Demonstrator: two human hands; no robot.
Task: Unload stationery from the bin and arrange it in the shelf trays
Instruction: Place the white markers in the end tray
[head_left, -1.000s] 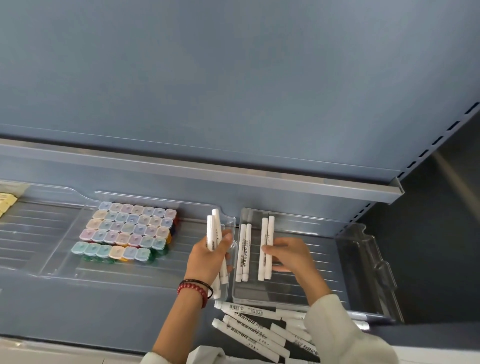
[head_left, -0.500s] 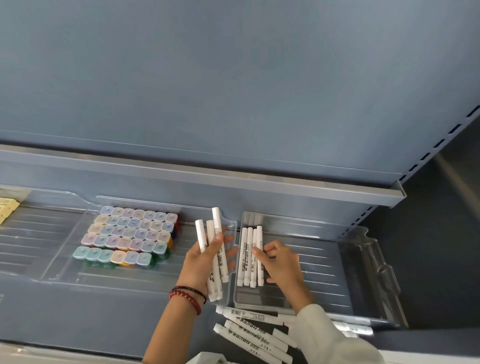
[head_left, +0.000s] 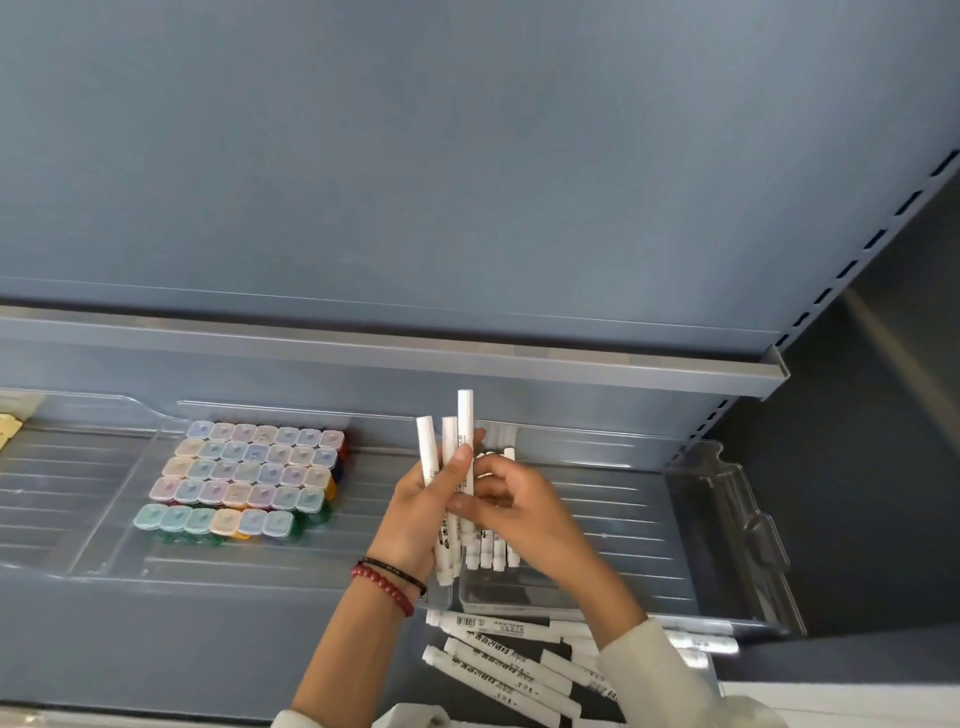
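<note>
Gripping fanned markers (head_left: 464, 421) upright in L hand (head_left: 415, 512) w/ R hand (head_left: 524, 512) pinching one off, prob. for right tray (head_left: 623, 519) row (head_left: 485, 556).

Probably a shop: slotted shelving (head_left: 519, 358), clear trays (head_left: 737, 519).

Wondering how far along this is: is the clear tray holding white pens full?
Not full. White pens lie only at the left of the clear tray; the rest of its floor shows bare.

The blue-grey shelf (head_left: 208, 654) is carrying 3 clear trays sitting side by side: a left tray (head_left: 62, 483), a middle tray (head_left: 374, 525) and a right tray (head_left: 628, 525).
</note>
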